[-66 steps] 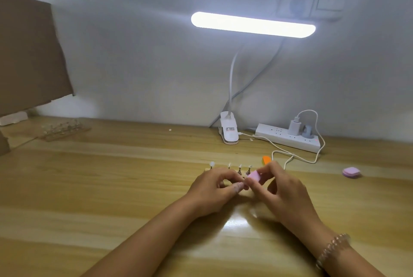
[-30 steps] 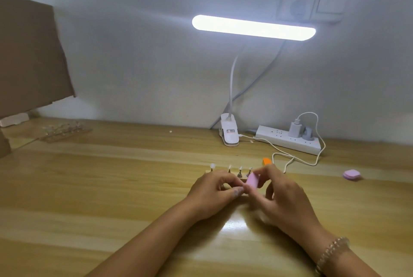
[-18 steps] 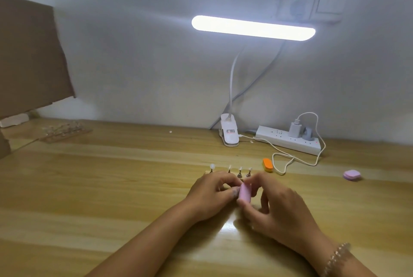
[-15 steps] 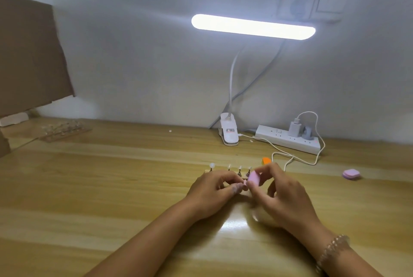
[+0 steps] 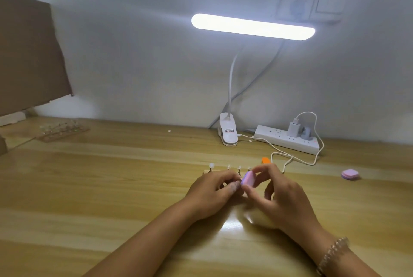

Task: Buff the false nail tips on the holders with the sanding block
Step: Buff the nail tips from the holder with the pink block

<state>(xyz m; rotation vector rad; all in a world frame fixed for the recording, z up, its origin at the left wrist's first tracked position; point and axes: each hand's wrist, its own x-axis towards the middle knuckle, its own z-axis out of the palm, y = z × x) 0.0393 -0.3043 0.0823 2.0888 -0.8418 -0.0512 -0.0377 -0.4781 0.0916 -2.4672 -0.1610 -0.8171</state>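
The block [image 5: 248, 178] was pinched on edge in right hand [image 5: 283, 196], face turned toward 9 o'clock to meet what left hand [image 5: 212, 189] pinched steady, judged a holder, hidden by fingers [image 5: 233, 185]. Other tips [image 5: 228, 166] were seen upright on tabletop [image 5: 111, 187] at 12 o'clock of left hand, within reach.

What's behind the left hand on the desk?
A row of nail tips on holders pokes up behind the left hand; four show. Their base and whatever the hand grips are covered.
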